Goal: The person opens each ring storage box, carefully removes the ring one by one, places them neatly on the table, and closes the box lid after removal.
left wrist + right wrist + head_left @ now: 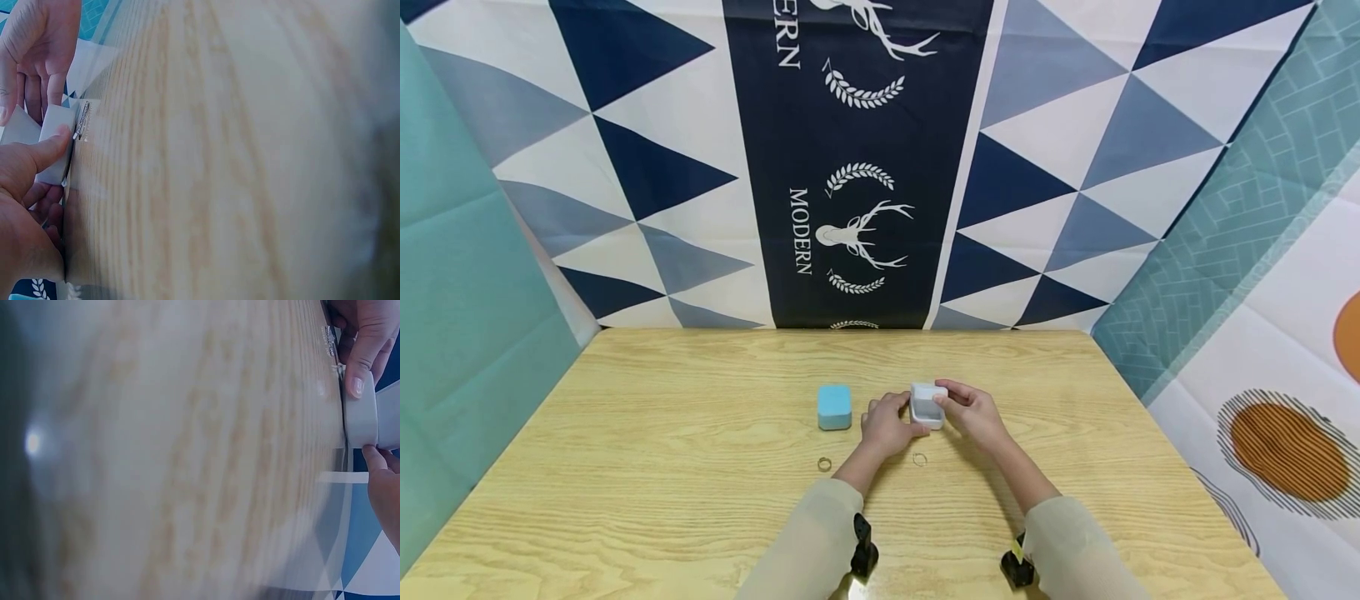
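A small white box (927, 424) rests on the table, its lid (929, 391) tilted up from the base. My left hand (886, 427) grips the base from the left, and its thumb (53, 149) lies along the front wall in the left wrist view. From the right, my right hand (976, 417) pinches the raised lid between thumb and fingers. A thin silvery ring (920, 459) lies on the wood just in front of the white box. The box's inside is mostly hidden.
Left of my left hand stands a light blue box (834, 407), closed. In front of it lies a darker ring (824, 464). The wooden table (662, 467) ends at a patterned cloth (857, 167) behind, with more cloth hanging at both sides.
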The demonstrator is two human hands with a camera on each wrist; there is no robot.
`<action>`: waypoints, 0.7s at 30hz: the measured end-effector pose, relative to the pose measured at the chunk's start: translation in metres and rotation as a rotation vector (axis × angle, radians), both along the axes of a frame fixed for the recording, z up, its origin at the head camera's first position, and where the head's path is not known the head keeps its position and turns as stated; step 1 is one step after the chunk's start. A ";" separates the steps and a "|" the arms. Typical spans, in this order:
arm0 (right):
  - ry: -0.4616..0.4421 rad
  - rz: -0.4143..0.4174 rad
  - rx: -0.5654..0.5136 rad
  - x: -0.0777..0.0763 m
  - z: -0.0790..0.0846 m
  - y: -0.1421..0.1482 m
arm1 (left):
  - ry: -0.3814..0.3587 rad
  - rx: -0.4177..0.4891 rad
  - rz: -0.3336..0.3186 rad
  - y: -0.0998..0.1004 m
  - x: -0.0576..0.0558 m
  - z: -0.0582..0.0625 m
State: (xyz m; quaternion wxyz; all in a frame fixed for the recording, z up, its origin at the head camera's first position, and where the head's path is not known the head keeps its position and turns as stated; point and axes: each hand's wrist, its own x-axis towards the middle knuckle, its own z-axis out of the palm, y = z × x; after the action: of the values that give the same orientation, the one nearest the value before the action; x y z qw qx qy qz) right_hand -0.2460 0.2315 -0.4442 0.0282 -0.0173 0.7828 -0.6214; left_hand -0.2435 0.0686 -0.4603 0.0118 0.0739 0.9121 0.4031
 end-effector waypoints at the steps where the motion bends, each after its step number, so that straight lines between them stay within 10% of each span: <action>1: 0.000 0.001 0.000 0.000 0.000 0.000 | -0.002 0.000 0.000 0.000 0.000 0.000; 21: -0.011 0.017 0.013 0.002 0.003 0.001 | -0.022 -0.012 -0.008 0.000 0.001 0.004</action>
State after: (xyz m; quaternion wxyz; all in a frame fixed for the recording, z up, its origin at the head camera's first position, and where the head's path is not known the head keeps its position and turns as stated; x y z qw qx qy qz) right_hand -0.2438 0.2325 -0.4408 0.0380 -0.0204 0.7866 -0.6160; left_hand -0.2426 0.0685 -0.4564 0.0240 0.0733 0.9139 0.3985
